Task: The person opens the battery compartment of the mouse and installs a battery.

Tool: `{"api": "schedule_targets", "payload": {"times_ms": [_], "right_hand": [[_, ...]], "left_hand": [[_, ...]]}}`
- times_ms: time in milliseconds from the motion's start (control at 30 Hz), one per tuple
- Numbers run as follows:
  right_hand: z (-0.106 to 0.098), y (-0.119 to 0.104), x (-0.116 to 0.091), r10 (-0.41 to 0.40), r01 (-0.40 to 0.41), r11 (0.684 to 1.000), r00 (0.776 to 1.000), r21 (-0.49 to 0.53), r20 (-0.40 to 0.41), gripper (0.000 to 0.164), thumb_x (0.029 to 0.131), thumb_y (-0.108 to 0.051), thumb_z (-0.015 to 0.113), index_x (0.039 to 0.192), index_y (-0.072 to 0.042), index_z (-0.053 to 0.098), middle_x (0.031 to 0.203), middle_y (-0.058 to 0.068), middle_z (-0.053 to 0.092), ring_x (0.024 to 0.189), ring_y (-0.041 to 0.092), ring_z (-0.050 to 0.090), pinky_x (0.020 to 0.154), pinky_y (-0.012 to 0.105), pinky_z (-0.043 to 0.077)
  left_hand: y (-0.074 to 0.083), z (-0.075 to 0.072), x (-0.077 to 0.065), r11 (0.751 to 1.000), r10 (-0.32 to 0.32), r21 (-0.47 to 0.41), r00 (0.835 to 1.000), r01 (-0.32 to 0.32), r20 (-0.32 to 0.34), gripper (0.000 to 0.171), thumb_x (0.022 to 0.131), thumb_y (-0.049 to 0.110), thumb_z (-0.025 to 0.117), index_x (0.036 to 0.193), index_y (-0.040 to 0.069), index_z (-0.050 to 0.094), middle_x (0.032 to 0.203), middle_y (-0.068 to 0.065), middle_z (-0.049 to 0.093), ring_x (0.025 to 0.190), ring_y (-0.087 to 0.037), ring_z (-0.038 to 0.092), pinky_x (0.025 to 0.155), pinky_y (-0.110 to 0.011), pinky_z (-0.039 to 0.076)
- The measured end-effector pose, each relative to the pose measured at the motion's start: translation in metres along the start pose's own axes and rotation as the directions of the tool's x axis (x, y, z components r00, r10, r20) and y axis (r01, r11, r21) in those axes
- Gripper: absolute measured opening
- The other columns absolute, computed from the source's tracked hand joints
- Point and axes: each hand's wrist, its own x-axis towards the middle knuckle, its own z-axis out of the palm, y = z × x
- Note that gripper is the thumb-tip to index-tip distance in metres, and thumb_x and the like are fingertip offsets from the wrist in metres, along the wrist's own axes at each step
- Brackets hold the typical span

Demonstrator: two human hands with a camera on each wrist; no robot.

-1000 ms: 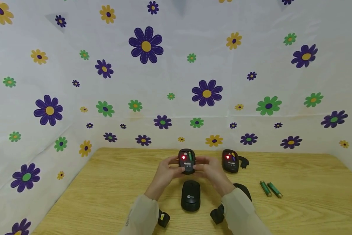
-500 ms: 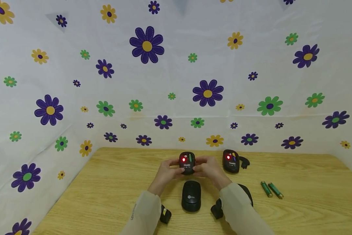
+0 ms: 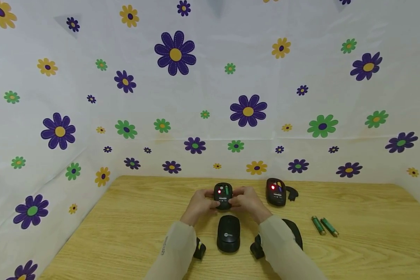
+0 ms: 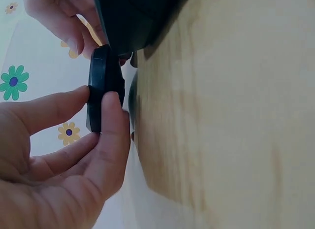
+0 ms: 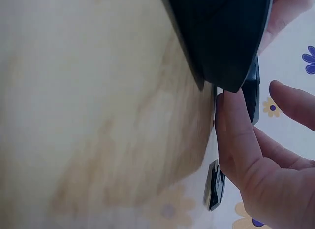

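Held upside down near the table's far edge is a black computer mouse (image 3: 223,197), its underside facing me with a green battery (image 3: 226,189) in the slot and a small red light lit. My left hand (image 3: 200,204) grips its left side; in the left wrist view the thumb and fingers pinch the mouse (image 4: 100,66) from both faces. On the other side, my right hand (image 3: 246,200) holds the right edge, fingers behind. The right wrist view shows that thumb slightly apart from the mouse (image 5: 254,91). Just below the hands lies another black mouse (image 3: 228,234), right side up.
To the right, a third mouse (image 3: 275,192) lies overturned with its red light on, a curved black cover (image 3: 292,193) beside it. Two green batteries (image 3: 324,226) lie farther right. A dark rounded object (image 3: 294,233) is partly hidden by the right sleeve.
Both hands have lowered the held mouse slightly toward the table, and it looks more tilted. Its red light appears smaller. The forearms have drawn a little closer together.
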Motion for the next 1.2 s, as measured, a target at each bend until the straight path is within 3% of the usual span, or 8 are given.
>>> {"api": "schedule_targets", "payload": {"times_ms": [133, 367, 500, 833, 1200], "right_hand": [[0.0, -0.002, 0.002, 0.01, -0.01, 1.0, 1.0, -0.021, -0.009, 0.039, 0.092, 0.01, 0.062, 0.129, 0.019, 0.052, 0.125, 0.033, 0.056, 0.101, 0.036, 0.068, 0.082, 0.039, 0.062], [-0.005, -0.006, 0.001, 0.026, -0.026, 0.998, 1.0, -0.054, -0.015, 0.039, 0.093, 0.007, 0.063, 0.13, 0.018, 0.053, 0.12, 0.03, 0.059, 0.095, 0.035, 0.07, 0.082, 0.041, 0.062], [-0.012, -0.011, -0.004, 0.006, -0.005, 0.999, 1.0, -0.038, 0.007, 0.04, 0.094, 0.006, 0.062, 0.131, 0.017, 0.05, 0.121, 0.03, 0.055, 0.103, 0.04, 0.066, 0.087, 0.044, 0.061], [-0.044, -0.023, -0.018, -0.055, 0.055, 0.996, 0.998, -0.065, -0.001, 0.044, 0.097, 0.006, 0.06, 0.137, 0.018, 0.045, 0.133, 0.035, 0.049, 0.11, 0.045, 0.061, 0.088, 0.044, 0.06], [-0.07, -0.024, -0.04, -0.113, 0.115, 0.985, 0.993, -0.13, 0.021, 0.041, 0.099, 0.001, 0.061, 0.135, 0.017, 0.048, 0.119, 0.027, 0.059, 0.104, 0.039, 0.065, 0.083, 0.041, 0.062]], "left_hand": [[0.002, 0.002, 0.002, 1.0, -0.003, 0.028, 1.0, 0.003, -0.006, 0.045, 0.089, -0.009, 0.069, 0.132, -0.013, 0.057, 0.122, -0.022, 0.063, 0.095, -0.027, 0.067, 0.074, -0.034, 0.063], [0.004, 0.002, 0.003, 0.998, 0.002, 0.063, 1.0, -0.003, 0.013, 0.047, 0.088, -0.011, 0.069, 0.133, -0.013, 0.056, 0.122, -0.024, 0.063, 0.097, -0.029, 0.067, 0.077, -0.036, 0.063], [0.004, 0.0, 0.0, 0.998, 0.004, 0.064, 1.0, -0.005, 0.022, 0.053, 0.088, -0.011, 0.069, 0.138, -0.014, 0.051, 0.128, -0.028, 0.059, 0.1, -0.031, 0.067, 0.078, -0.036, 0.063], [0.001, -0.015, -0.014, 0.99, 0.048, 0.134, 0.998, -0.051, 0.027, 0.055, 0.09, -0.003, 0.07, 0.141, -0.011, 0.049, 0.134, -0.027, 0.057, 0.103, -0.033, 0.066, 0.081, -0.038, 0.062], [0.002, -0.024, -0.035, 0.979, 0.149, 0.134, 0.987, -0.156, 0.06, 0.05, 0.092, -0.003, 0.069, 0.137, -0.013, 0.051, 0.131, -0.029, 0.058, 0.099, -0.036, 0.069, 0.077, -0.038, 0.063]]}}
